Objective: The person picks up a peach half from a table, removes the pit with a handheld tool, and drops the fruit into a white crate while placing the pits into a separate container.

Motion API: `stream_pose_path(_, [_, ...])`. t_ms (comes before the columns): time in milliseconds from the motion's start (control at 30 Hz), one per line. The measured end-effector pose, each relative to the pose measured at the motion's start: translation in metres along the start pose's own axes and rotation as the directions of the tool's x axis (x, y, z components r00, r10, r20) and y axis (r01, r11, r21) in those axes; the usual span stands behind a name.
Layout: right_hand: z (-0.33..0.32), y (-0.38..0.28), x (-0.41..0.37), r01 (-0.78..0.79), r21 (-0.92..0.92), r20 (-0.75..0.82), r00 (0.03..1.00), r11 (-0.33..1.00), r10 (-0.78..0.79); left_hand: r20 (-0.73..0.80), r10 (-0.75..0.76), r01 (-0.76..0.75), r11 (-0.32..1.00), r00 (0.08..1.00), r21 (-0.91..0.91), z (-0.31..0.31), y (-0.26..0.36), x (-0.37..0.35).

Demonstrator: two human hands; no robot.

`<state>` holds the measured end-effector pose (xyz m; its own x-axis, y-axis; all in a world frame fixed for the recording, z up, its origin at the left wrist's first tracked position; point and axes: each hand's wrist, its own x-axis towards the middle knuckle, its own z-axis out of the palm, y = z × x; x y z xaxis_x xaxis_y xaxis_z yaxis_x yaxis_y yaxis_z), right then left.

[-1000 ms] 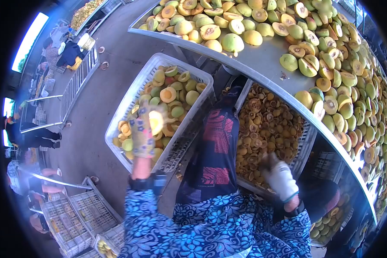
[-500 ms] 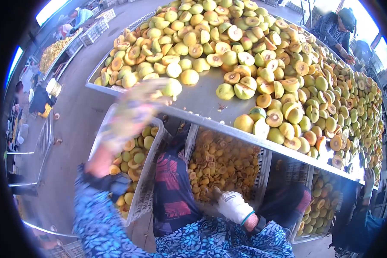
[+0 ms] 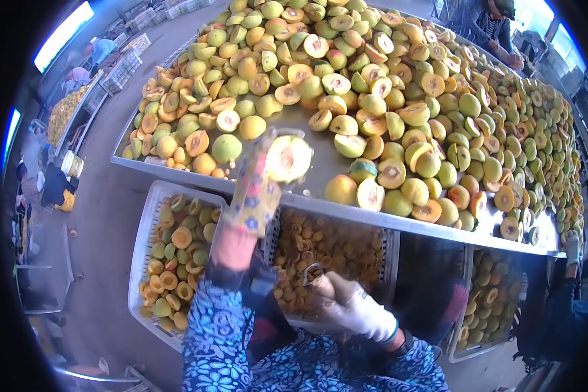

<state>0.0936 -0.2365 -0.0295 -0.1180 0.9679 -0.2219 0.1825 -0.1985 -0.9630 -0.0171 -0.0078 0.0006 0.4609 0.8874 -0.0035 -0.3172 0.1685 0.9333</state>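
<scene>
My left hand point(image 3: 251, 193), in a yellow flowered glove, is closed on a peach half point(image 3: 290, 159) above the near edge of the metal table point(image 3: 307, 124). The cut face of the fruit, with its brownish middle, is turned toward me. In a white glove, my right hand point(image 3: 360, 310) grips a small pitting tool with a metal loop point(image 3: 313, 273); most of its handle is hidden in the fingers. Below that loop is a crate of small brownish-yellow pieces point(image 3: 330, 251). Many halved peaches point(image 3: 372, 104) are heaped on the table.
A white crate of hollowed peach halves point(image 3: 137, 287) stands at my left. Another crate of peach halves point(image 3: 487, 313) is at the right, near a co-worker's sleeve point(image 3: 562, 320). Another person point(image 3: 493, 29) works across the table. A white bucket point(image 3: 72, 163) stands on the floor farther left.
My left hand has moved right from over the left crate, and a peach half now shows in it. My right hand has turned a little, bringing the tool's loop into sight.
</scene>
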Motion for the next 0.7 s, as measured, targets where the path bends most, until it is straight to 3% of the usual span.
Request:
stream_pose_path(33, [-0.003, -0.005, -0.001, 0.041, 0.05, -0.007, 0.999, 0.998, -0.041, -0.092, -0.044, 0.04, 0.998, 0.995, -0.049, 0.006, 0.007, -0.023])
stream_pose_path(67, [-0.005, -0.013, -0.001, 0.098, 0.041, -0.022, 0.995, 0.994, -0.097, -0.043, -0.07, 0.067, 0.996, 0.997, -0.062, 0.01, 0.012, -0.04])
stream_pose_path(100, [-0.009, -0.03, -0.004, 0.038, 0.025, -0.036, 0.999, 0.999, -0.037, -0.017, -0.043, 0.043, 0.999, 0.999, 0.013, 0.006, 0.006, -0.056])
stream_pose_path(167, [-0.011, -0.043, -0.006, 0.121, -0.021, -0.069, 0.99, 0.992, -0.123, -0.127, 0.075, -0.061, 0.992, 0.989, 0.114, 0.02, -0.008, -0.085])
stream_pose_path(233, [-0.006, -0.045, -0.005, 0.154, -0.062, -0.119, 0.98, 0.986, -0.16, -0.077, 0.093, -0.071, 0.966, 0.993, 0.247, 0.031, -0.004, -0.113])
stream_pose_path(267, [-0.006, -0.047, -0.004, 0.132, -0.061, -0.109, 0.984, 0.989, -0.138, -0.122, 0.004, 0.013, 0.99, 0.993, 0.138, 0.033, -0.005, -0.123])
stream_pose_path(300, [-0.005, -0.048, -0.005, 0.113, -0.061, -0.099, 0.988, 0.992, -0.119, -0.124, -0.004, 0.022, 0.99, 0.992, 0.14, 0.037, -0.005, -0.13])
stream_pose_path(700, [-0.006, -0.032, -0.001, 0.12, -0.058, 0.008, 0.993, 0.991, -0.12, -0.23, 0.012, 0.069, 0.938, 0.973, 0.339, 0.051, -0.006, -0.145])
